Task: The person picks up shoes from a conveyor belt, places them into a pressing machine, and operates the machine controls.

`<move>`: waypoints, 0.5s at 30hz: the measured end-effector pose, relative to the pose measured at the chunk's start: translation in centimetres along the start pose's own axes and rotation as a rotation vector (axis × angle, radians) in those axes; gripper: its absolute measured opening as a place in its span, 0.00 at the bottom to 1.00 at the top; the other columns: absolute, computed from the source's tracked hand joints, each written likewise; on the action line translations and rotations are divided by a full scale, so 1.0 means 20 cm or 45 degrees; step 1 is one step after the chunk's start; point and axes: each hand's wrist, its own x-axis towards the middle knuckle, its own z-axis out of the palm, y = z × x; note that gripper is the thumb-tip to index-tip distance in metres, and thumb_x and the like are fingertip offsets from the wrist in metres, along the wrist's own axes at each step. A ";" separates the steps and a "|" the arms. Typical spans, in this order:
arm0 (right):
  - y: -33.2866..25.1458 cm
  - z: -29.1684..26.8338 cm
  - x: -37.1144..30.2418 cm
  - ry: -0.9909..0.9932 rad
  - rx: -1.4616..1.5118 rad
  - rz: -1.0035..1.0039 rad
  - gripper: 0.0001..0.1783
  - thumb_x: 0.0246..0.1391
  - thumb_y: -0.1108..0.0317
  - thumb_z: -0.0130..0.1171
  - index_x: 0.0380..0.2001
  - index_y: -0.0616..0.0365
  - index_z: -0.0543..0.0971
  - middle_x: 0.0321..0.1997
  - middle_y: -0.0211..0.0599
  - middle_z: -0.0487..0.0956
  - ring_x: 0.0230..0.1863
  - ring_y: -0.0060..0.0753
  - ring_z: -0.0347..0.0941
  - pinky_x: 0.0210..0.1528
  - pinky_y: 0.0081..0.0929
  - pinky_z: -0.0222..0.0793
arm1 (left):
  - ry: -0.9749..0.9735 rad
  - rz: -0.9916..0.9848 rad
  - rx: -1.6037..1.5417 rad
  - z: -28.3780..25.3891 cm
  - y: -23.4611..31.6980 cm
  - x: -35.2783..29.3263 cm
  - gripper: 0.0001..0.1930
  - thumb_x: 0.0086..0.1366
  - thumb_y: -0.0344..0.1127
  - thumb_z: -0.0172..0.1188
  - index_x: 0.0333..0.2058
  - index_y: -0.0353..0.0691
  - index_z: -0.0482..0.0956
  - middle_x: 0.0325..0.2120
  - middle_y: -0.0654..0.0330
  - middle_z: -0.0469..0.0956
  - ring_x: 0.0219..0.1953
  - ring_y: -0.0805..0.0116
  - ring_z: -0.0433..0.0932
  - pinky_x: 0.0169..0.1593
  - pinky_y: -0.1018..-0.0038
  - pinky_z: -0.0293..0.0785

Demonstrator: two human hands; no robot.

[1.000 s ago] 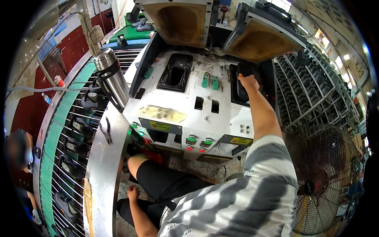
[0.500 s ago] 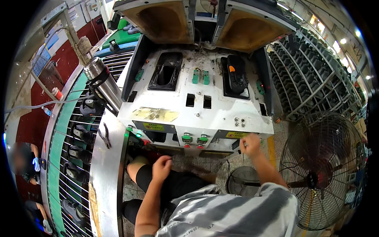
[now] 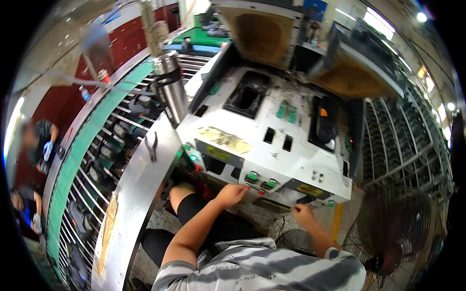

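Observation:
My left hand (image 3: 232, 195) is closed, with its fingertips at the red button (image 3: 248, 185) on the front of a white machine (image 3: 238, 138). My right hand (image 3: 304, 214) is closed too, just below the machine's right front panel (image 3: 305, 188), and nothing shows in it. On the right bed of the machine lies a black shoe (image 3: 328, 127) with an orange patch. The left bed (image 3: 247, 94) holds a black frame with an opening and no shoe. Over the right bed the brown-lined right lid (image 3: 357, 75) tilts down, blurred; the left lid (image 3: 259, 36) stands raised.
To the left, a roller conveyor (image 3: 109, 128) carries several dark shoes. Pliers (image 3: 152, 148) and a steel flask (image 3: 172, 89) stand by the metal ledge (image 3: 131, 203). A large fan (image 3: 398, 233) and a rack (image 3: 407, 140) are at right. Other people (image 3: 41, 145) work at far left.
The right lid has swung lower over the shoe. My left hand has moved up and right to the machine's front buttons; my right hand has dropped below the panel. The head view has turned.

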 end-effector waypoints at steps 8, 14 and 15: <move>-1.13 1.04 0.01 -0.651 0.197 -0.919 0.10 0.48 0.63 0.62 0.19 0.56 0.78 0.20 0.42 0.77 0.22 0.43 0.76 0.26 0.35 0.70 | 1.667 -0.878 -0.466 -0.32 -0.91 -1.68 0.11 0.64 0.34 0.56 0.34 0.32 0.82 0.27 0.57 0.83 0.31 0.74 0.79 0.37 0.77 0.74; -2.18 1.76 -0.07 -0.887 0.372 -1.382 0.10 0.49 0.63 0.60 0.20 0.56 0.76 0.21 0.40 0.77 0.25 0.47 0.74 0.27 0.37 0.68 | 1.818 -1.056 -0.612 -0.26 -0.68 -2.49 0.09 0.62 0.32 0.58 0.34 0.31 0.81 0.23 0.58 0.80 0.25 0.73 0.77 0.32 0.77 0.73; -2.32 1.88 -0.12 -0.922 0.359 -1.390 0.10 0.49 0.62 0.60 0.21 0.56 0.77 0.21 0.40 0.77 0.25 0.47 0.74 0.27 0.38 0.69 | 1.896 -1.005 -0.733 -0.28 -0.67 -2.57 0.09 0.63 0.32 0.58 0.34 0.31 0.80 0.23 0.57 0.80 0.25 0.74 0.77 0.31 0.78 0.73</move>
